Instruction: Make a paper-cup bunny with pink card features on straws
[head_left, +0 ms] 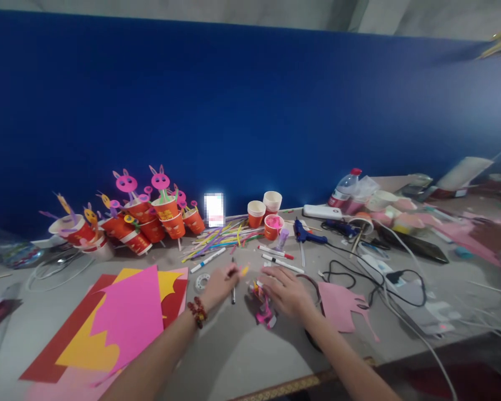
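- Left hand [219, 287]: fingers curled inward, small yellow piece [245, 271] at tips; can't tell if gripped.
- Right hand [291, 292]: fingers extended, loosely spread, at edge of paper scraps [265, 314]; no clear hold.
- Scraps: heaped on worktop [217, 356] between hands.
- Pink sheet [134, 312]: left of left hand.
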